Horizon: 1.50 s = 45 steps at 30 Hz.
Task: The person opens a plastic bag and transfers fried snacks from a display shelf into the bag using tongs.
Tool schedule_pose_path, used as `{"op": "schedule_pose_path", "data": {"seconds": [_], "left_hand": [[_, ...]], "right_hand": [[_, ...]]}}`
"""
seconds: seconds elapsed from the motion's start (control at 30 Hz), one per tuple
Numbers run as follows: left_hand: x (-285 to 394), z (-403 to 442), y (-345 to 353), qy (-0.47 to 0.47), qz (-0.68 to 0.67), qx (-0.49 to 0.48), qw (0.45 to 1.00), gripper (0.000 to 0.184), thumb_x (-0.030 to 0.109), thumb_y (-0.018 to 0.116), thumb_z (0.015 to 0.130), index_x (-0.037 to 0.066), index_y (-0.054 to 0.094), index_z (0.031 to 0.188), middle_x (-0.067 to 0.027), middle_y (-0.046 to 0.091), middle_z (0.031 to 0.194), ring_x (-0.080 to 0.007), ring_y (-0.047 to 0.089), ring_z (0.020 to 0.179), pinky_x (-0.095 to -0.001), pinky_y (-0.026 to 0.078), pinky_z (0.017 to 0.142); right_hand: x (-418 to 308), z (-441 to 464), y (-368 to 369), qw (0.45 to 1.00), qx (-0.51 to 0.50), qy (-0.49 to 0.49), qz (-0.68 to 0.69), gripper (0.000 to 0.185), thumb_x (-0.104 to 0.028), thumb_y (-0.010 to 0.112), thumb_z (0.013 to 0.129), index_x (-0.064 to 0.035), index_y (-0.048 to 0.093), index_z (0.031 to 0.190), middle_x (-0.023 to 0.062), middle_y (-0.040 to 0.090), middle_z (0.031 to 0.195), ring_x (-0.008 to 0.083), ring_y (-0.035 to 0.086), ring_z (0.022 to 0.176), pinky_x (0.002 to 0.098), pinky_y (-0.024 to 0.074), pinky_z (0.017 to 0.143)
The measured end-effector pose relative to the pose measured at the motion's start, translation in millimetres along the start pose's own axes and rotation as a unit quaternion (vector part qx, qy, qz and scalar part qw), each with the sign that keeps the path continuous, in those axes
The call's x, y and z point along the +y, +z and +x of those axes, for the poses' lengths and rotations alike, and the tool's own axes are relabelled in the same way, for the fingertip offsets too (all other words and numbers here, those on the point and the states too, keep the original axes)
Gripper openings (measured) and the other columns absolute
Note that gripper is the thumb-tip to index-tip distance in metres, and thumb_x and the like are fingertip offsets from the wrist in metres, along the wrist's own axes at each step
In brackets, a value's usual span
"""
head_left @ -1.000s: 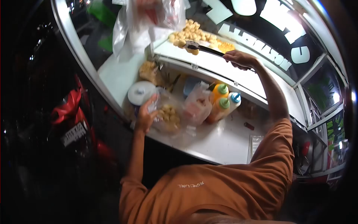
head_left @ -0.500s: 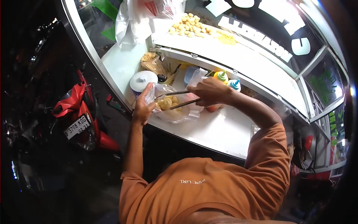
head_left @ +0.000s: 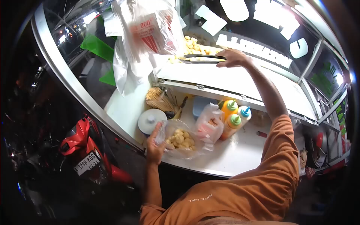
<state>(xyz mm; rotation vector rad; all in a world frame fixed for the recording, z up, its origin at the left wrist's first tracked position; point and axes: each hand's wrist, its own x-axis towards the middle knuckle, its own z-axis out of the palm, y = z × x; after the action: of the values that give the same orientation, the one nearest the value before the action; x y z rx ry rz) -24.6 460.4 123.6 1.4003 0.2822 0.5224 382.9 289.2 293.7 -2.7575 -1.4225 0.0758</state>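
Note:
My left hand [head_left: 154, 145] grips the edge of a clear plastic bag [head_left: 198, 144] on the lower counter. Several round, pale yellow food balls [head_left: 180, 140] lie inside the bag. Up on the raised shelf, my right hand [head_left: 234, 58] is closed around metal tongs [head_left: 202, 59]. Their tips reach the near side of a pile of similar balls [head_left: 195, 47]; whether a ball sits between them I cannot make out. Beside the clear bag stands a white plastic bag [head_left: 210, 122] with something reddish inside.
Squeeze bottles [head_left: 229, 108] with green and blue tips stand right of the bags. Behind my left hand are a white-lidded pot [head_left: 152, 120] and wooden skewers [head_left: 161, 100]. Printed bags [head_left: 150, 32] hang at upper left. A red motorbike [head_left: 88, 146] is outside the stall.
My right hand has lifted the tongs out of the clear bag and moved them up and away to the pile on the shelf. My left hand keeps holding the bag. The camera view has shifted.

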Motion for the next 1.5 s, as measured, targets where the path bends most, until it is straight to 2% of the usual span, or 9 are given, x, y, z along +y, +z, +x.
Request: {"op": "schedule_pose_path", "data": {"seconds": [0.17,0.23,0.27,0.43,0.63,0.8,1.17,1.37,1.5], "left_hand": [[10,6,-3,-0.03,-0.032,-0.013,0.999,0.072,-0.016,0.041,0.073,-0.001,0.034,0.144,-0.0157,0.038,0.147,-0.0254,0.042,0.131,-0.0259,0.06,0.075],[8,10,-7,-0.031,-0.02,-0.019,0.999,0.072,-0.016,0.041,0.074,-0.001,0.034,0.144,-0.0157,0.038,0.147,-0.0257,0.042,0.131,-0.0264,0.059,0.076],[4,11,-10,-0.04,-0.02,-0.014,0.999,0.071,-0.014,0.042,0.074,-0.002,0.035,0.144,-0.0155,0.039,0.146,-0.0244,0.04,0.132,-0.0276,0.053,0.089],[-11,18,-21,-0.021,0.025,-0.01,0.999,0.071,-0.011,0.044,0.073,-0.003,0.036,0.144,-0.0148,0.042,0.144,-0.0208,0.04,0.133,-0.0301,0.031,0.108],[-17,23,-23,0.008,0.041,-0.023,0.999,0.072,-0.01,0.043,0.072,-0.002,0.037,0.143,-0.0142,0.042,0.144,-0.0217,0.042,0.131,-0.0285,0.047,0.094],[-5,22,-15,-0.039,-0.022,-0.006,0.999,0.071,-0.012,0.043,0.072,-0.001,0.038,0.142,-0.014,0.041,0.145,-0.0246,0.044,0.129,-0.0288,0.061,0.069],[-1,30,-5,-0.071,-0.027,-0.014,0.997,0.072,-0.016,0.04,0.071,-0.002,0.037,0.142,-0.0139,0.04,0.146,-0.0247,0.047,0.127,-0.0293,0.06,0.071],[-15,37,-16,-0.074,0.011,-0.019,0.997,0.074,-0.015,0.043,0.072,-0.001,0.037,0.144,-0.0119,0.046,0.142,-0.0158,0.049,0.124,-0.0223,0.051,0.079],[11,21,-4,-0.059,-0.092,-0.034,0.993,0.077,-0.014,0.047,0.073,0.001,0.03,0.147,-0.0133,0.045,0.139,-0.0152,0.059,0.102,-0.0211,0.054,0.071]], "right_hand": [[-17,124,77,0.972,0.0,0.077,-0.222,0.089,-0.052,0.07,0.076,0.0005,0.037,0.14,0.0175,0.066,0.098,0.0277,0.065,0.096,0.0389,0.052,0.079],[-31,167,105,0.967,0.109,0.166,-0.158,0.084,-0.053,0.074,0.074,0.0054,0.044,0.127,0.0127,0.068,0.1,0.0252,0.067,0.094,0.0412,0.0553,0.071],[-31,194,120,0.964,0.131,0.177,-0.15,0.063,-0.041,0.07,0.081,0.0019,0.049,0.121,0.0115,0.069,0.098,0.0271,0.068,0.089,0.0484,0.0549,0.065],[-6,291,172,0.958,0.152,0.231,-0.071,0.034,-0.017,0.057,0.087,-0.0008,0.057,0.116,0.0153,0.069,0.101,0.0294,0.07,0.08,0.056,0.0533,0.057],[12,242,146,0.982,0.094,0.153,-0.066,0.025,-0.015,0.051,0.09,-0.0059,0.065,0.109,0.0154,0.07,0.102,0.0316,0.069,0.09,0.0541,0.0557,0.063],[25,201,113,0.992,0.054,0.075,-0.082,0.035,-0.033,0.058,0.089,-0.0044,0.062,0.108,0.0152,0.07,0.099,0.029,0.069,0.09,0.042,0.056,0.072],[21,39,18,0.997,-0.011,-0.023,-0.071,0.051,-0.049,0.051,0.094,-0.0034,0.057,0.116,0.0215,0.065,0.103,0.0373,0.061,0.1,0.0489,0.0457,0.086],[5,-62,-3,0.988,-0.039,-0.135,0.069,0.045,-0.046,0.051,0.095,-0.0055,0.06,0.111,0.015,0.065,0.092,0.0278,0.062,0.085,0.0409,0.047,0.075],[-55,-126,-20,0.969,-0.152,-0.17,0.096,0.042,-0.043,0.055,0.094,-0.0066,0.058,0.115,0.016,0.066,0.093,0.0251,0.063,0.085,0.0377,0.0481,0.078]]}}
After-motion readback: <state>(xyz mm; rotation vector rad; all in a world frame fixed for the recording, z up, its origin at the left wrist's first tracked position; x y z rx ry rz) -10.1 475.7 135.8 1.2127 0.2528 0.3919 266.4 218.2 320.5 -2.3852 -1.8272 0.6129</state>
